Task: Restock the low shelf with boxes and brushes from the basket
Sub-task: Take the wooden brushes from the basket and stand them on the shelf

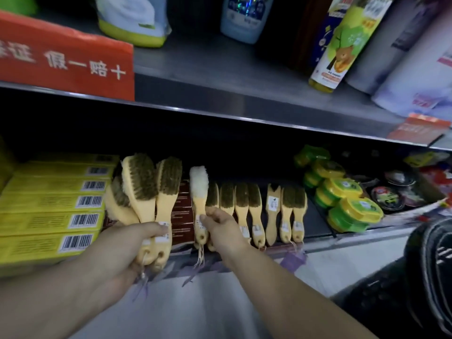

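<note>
My left hand [127, 243] grips a bunch of wooden brushes [146, 184] by their handles, bristles up, in front of the low shelf [318, 238]. My right hand [221, 228] pinches the handle of a white-bristled brush [199, 184] at the shelf's front. To its right, several brown-bristled brushes [254, 204] lie side by side, handles toward me. Yellow boxes [51, 204] with barcodes are stacked at the shelf's left. Dark red boxes [182, 211] lie behind the held brushes. A black basket [430, 272] shows at the lower right.
Green-and-yellow round tins [342, 199] and dark polish tins [391, 194] fill the low shelf's right side. The upper shelf [220, 104] overhangs it, carrying a red box [66, 57], bottles and rolls. Pale floor lies below the shelf edge.
</note>
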Demonstrator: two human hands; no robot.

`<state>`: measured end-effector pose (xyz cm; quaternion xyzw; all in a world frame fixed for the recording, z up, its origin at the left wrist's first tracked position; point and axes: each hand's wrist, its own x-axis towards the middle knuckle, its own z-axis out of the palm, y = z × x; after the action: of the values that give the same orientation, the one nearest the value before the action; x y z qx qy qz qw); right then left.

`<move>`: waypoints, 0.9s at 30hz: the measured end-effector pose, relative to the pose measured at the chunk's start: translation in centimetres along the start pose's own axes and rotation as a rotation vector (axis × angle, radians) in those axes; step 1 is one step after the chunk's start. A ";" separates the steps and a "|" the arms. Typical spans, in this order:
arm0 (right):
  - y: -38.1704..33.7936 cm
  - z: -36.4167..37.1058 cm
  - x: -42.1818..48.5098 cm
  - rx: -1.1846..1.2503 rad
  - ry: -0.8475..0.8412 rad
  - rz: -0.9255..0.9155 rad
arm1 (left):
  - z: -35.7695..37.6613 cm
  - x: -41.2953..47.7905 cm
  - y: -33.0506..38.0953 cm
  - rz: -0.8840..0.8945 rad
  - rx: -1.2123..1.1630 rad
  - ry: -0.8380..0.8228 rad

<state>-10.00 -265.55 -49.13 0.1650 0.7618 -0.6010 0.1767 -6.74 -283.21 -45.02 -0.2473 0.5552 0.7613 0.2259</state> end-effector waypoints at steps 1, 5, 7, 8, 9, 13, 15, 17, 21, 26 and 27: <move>0.0 0.3 0.3 -0.021 0.019 -0.023 | -0.1 0.2 -0.2 0.017 0.012 0.006; 0.2 0.7 0.9 -0.098 0.105 -0.098 | 0.5 0.1 -0.6 0.031 -0.016 0.022; 0.2 0.7 0.9 -0.165 0.127 -0.115 | 1.3 -0.1 -0.6 0.025 -0.067 0.037; 0.3 0.7 0.8 -0.191 0.133 -0.120 | 1.7 -0.3 -0.5 0.030 -0.085 0.041; 0.2 0.6 0.7 -0.210 0.137 -0.125 | 2.0 -0.2 -0.5 0.034 -0.096 0.033; -1.5 -0.3 -0.5 -0.272 0.232 -0.202 | 2.9 -0.1 -0.5 0.024 -0.136 -0.034; -2.7 -0.9 -1.3 -0.184 0.181 -0.259 | 3.3 -0.1 -0.5 0.027 -0.156 -0.072; -3.8 -1.1 -2.5 -0.070 -0.015 -0.214 | 3.6 -0.3 -0.5 0.031 -0.158 -0.096; -3.7 -0.9 -3.1 0.037 -0.142 -0.170 | 4.1 -0.1 -0.6 0.047 -0.126 -0.087; -2.2 -4.3 -1.2 0.106 0.222 -0.023 | 4.4 0.4 -0.6 0.023 -0.144 0.002; -1.7 -4.9 -1.0 0.081 0.269 0.014 | 4.4 0.4 -0.6 0.015 -0.146 0.015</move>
<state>-10.28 -261.17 -46.21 0.2563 0.7524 -0.6027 0.0701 -7.25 -278.78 -44.61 -0.2645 0.5018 0.7995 0.1975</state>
